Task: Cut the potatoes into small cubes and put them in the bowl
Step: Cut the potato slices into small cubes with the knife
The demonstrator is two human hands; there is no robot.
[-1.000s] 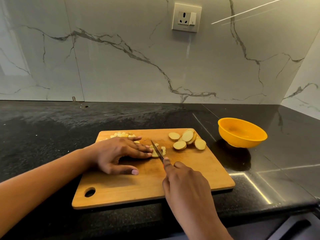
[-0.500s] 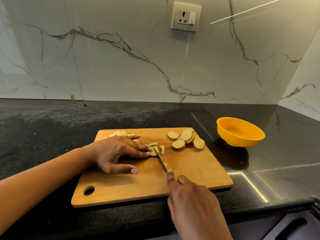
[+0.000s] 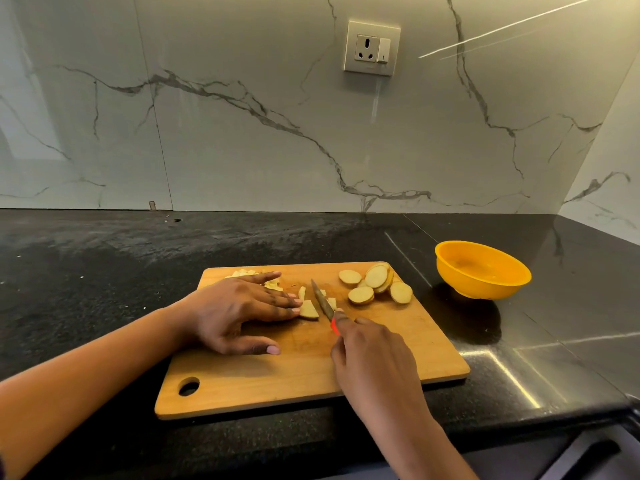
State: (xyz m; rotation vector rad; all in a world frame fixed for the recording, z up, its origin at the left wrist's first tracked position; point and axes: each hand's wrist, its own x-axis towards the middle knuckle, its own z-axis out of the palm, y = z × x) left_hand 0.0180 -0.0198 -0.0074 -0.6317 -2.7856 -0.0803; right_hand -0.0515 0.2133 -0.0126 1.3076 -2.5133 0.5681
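A wooden cutting board (image 3: 398, 355) lies on the black counter. My left hand (image 3: 239, 310) rests flat on it, its straight fingertips pressing a potato slice (image 3: 308, 310) that is partly cut into strips. My right hand (image 3: 372, 358) grips a small knife (image 3: 322, 301) with a red handle; the blade lies across the strips just right of my left fingertips. Several round potato slices (image 3: 377, 284) are piled at the board's far right. A heap of small cubes (image 3: 247, 273) shows behind my left hand, partly hidden by it. The orange bowl (image 3: 485, 282) stands right of the board.
The counter's front edge (image 3: 485, 431) runs close below the board. A marble wall with a power socket (image 3: 372, 48) rises behind, and a side wall closes off the far right. A dark drawer handle (image 3: 595, 455) shows at the bottom right.
My right hand has pushed the knife forward again after drawing it back, so the blade now lies further up across the potato strips. My left hand has stayed on the slice.
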